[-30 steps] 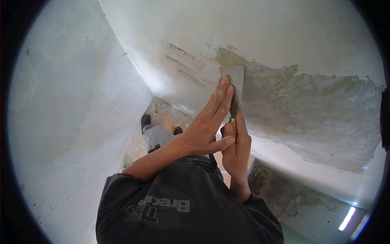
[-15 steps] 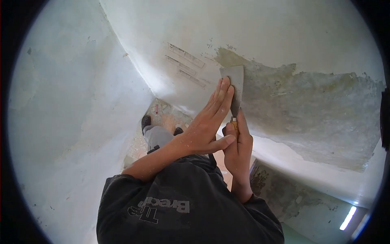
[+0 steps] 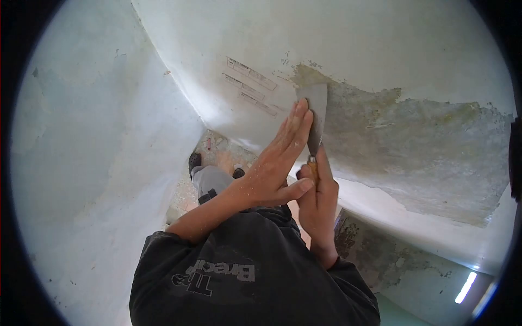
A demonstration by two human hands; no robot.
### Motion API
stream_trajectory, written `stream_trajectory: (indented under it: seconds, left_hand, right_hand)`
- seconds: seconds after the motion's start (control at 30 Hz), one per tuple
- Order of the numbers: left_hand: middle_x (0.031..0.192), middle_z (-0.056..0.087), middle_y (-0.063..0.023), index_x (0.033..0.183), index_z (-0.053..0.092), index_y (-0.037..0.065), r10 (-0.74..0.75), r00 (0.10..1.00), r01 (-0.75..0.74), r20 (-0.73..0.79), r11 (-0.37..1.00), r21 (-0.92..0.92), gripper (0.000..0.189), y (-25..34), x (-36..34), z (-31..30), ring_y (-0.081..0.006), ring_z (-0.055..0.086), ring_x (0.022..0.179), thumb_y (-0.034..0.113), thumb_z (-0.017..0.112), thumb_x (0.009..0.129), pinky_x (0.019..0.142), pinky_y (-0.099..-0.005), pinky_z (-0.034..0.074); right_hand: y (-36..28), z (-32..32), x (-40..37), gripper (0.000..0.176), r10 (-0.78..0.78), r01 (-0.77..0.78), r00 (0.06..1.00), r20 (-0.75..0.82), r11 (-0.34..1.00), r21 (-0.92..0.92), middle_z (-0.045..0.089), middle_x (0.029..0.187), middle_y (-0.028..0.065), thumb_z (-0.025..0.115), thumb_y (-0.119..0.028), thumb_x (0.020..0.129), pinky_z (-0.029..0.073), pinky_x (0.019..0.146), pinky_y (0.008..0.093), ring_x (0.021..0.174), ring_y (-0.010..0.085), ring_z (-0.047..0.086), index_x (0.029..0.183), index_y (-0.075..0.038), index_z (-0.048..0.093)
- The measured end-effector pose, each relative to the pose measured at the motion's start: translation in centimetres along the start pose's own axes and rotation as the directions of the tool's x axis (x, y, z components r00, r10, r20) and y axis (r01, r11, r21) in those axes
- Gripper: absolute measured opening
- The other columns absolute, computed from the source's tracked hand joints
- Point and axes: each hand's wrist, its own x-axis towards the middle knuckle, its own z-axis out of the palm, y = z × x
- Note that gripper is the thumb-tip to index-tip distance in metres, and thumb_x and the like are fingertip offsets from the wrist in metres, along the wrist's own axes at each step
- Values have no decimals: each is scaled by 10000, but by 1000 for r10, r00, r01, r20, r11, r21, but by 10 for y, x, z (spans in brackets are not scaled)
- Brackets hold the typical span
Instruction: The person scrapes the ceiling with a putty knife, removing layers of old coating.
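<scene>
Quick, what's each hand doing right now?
Left hand: open, fingers flat against the scraper.
Right hand: closed around the scraper's handle.

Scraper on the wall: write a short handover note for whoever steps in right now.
Right hand grips the scraper by its orange handle. Left hand lies open, fingers pressing the blade flat against the wall.
The blade sits at the upper left border of the stripped patch.
Done: that broad grey-green patch to the right is bare.
Left: white coating above the patch, below it, and left of the blade around the printed labels.
</scene>
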Motion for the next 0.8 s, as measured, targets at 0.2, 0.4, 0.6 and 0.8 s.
stream_trajectory:
  seconds: [0.2,0.4,0.6,0.8]
  left_hand:
    - [1553,10,-301,1494,56,-65,-26,999,25,34,999,24,945,-2,-1,-2,-434,44,1448,610,368,910,1159,-468,121]
    - [1550,12,-309,1494,49,-65,-3,1000,3,6,999,46,956,-7,1,-1,-435,46,1447,609,386,906,1159,-468,122]
    - [1543,3,-323,1490,38,-76,16,1000,-15,-5,995,97,965,-11,3,1,-443,45,1445,616,377,907,1158,-473,122]
    - [1544,35,-318,1494,70,-64,51,998,-48,-34,996,79,918,-9,9,-4,-475,65,1433,504,482,902,1152,-512,140]
  right_hand:
    - [0,7,0,434,-13,12,999,-40,999,-29,574,739,188,441,-89,967,458,602,311,620,256,588,1353,105,397]
    - [2,6,1,427,33,-33,999,-8,999,-30,580,751,210,441,-88,965,467,614,322,655,276,614,1336,120,400]
    - [8,12,8,419,-11,11,998,-62,1000,-9,564,738,204,454,-89,963,445,584,312,616,228,573,1316,132,409]
    - [4,12,12,437,-47,47,998,-48,999,1,548,731,193,467,-105,965,434,583,309,607,207,544,1331,123,398]
